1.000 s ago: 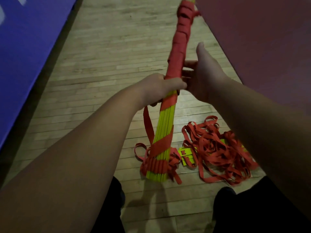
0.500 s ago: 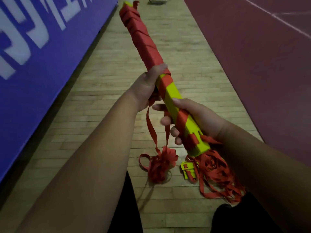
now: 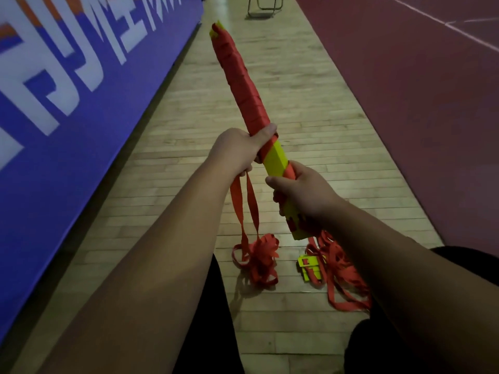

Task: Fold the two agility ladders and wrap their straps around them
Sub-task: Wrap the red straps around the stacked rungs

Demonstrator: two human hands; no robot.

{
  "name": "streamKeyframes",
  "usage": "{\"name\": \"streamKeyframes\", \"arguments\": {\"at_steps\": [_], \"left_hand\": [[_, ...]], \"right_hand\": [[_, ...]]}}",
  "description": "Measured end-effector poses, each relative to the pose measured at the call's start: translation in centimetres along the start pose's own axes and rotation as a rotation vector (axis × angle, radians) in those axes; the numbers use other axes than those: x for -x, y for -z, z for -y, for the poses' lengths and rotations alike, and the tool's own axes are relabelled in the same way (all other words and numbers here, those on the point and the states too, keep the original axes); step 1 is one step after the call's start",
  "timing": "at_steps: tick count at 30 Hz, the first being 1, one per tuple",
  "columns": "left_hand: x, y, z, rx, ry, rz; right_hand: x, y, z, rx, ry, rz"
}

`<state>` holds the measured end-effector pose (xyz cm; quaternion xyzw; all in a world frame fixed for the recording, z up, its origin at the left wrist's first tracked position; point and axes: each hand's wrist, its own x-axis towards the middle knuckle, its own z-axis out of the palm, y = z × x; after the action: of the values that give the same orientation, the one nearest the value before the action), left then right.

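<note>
At the ladder bundle's point(image 3: 276, 157) middle, left hand point(image 3: 237, 151) grips; right hand point(image 3: 305, 193) grips below. Keep strap point(image 3: 237, 203) taut, overlap turns.

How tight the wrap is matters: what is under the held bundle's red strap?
Between left hand and right hand, yellow rungs show, also at the far tip; beneath the wrapped red strap they are covered.

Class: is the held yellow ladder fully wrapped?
Partly: red strap covers far half of the folded yellow ladder; bare yellow shows between left hand and right hand.
</note>
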<state>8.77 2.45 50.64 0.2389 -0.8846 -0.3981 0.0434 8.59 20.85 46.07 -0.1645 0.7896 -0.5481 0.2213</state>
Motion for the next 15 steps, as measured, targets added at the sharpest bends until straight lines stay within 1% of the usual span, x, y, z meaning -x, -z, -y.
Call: {"name": "streamKeyframes", "arguments": {"at_steps": [1, 2, 5, 6, 8, 10, 15], "left_hand": [[0.0, -0.1, 0.4, 0.037, 0.005, -0.009], [-0.2, -0.2, 1.0, 0.125, 0.013, 0.005], [-0.6, -0.4, 3.4, 0.550, 0.000, 0.133], [-0.8, -0.5, 4.0, 0.580, -0.028, 0.166], [-1.3, -0.6, 4.5, 0.453, -0.081, 0.180], [-1.6, -0.7, 4.3, 0.357, -0.080, 0.179], [-2.4, -1.0, 3.9, 0.314, 0.008, 0.252]], "right_hand": [[-0.1, 0.0, 0.0, -0.036, -0.011, 0.020], [-0.2, 0.1, 0.0, -0.105, -0.031, 0.049], [-0.7, 0.8, 0.2, -0.328, -0.091, 0.131], [-1.0, 1.0, 0.2, -0.361, -0.097, 0.150], [-1.5, 1.2, 0.1, -0.362, -0.097, 0.166], [-2.0, 1.4, 0.0, -0.323, -0.100, 0.157], [-3.4, 2.1, -0.7, -0.165, -0.102, 0.124]]}}
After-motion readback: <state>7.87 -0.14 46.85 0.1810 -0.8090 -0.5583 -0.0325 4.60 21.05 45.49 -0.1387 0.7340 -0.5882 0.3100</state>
